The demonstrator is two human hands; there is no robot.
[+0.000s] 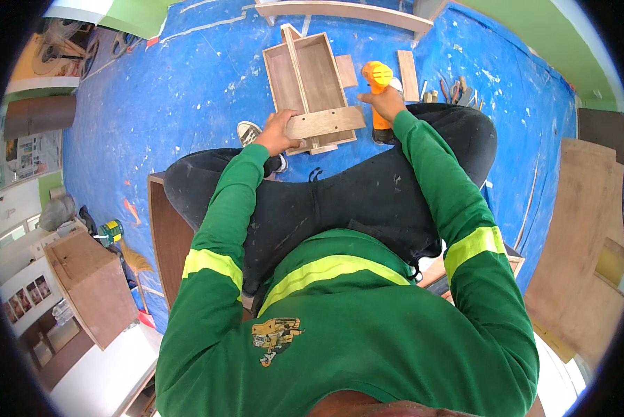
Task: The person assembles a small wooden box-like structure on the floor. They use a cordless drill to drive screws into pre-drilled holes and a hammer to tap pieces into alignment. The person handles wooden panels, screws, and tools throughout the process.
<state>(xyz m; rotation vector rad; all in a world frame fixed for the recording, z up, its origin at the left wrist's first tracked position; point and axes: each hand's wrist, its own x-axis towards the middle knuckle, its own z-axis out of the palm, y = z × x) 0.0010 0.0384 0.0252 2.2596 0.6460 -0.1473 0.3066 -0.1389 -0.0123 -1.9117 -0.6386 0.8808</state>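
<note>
Wd. box (325,75) w/ divider (296,64) standing assembled; L hand (278,133) gripping board (326,123) at near end; R hand (387,103) holding drill (378,75); board fixing unclear.

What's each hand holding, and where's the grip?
Left hand: wooden strip, by its left end, at the box's near end. Right hand: orange drill, by the handle, below its head.

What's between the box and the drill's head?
In the head view, a small wood piece lies on the blue sheet between the box and the drill.
</note>
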